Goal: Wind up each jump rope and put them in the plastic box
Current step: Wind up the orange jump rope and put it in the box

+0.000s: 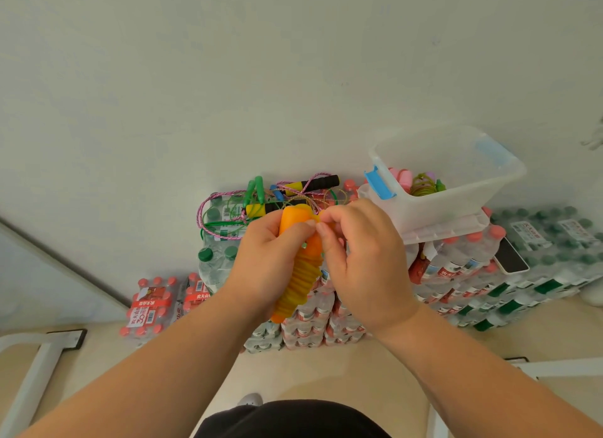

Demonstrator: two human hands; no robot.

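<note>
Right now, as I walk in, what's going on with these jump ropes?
A person is winding an orange jump rope: the left hand grips its handles, with cord coiled round them, while the right hand pinches the cord near the top. Behind, a tangle of loose ropes lies on stacked bottle packs, not yet wound. The plastic box beside it already holds a few wound ropes.
</note>
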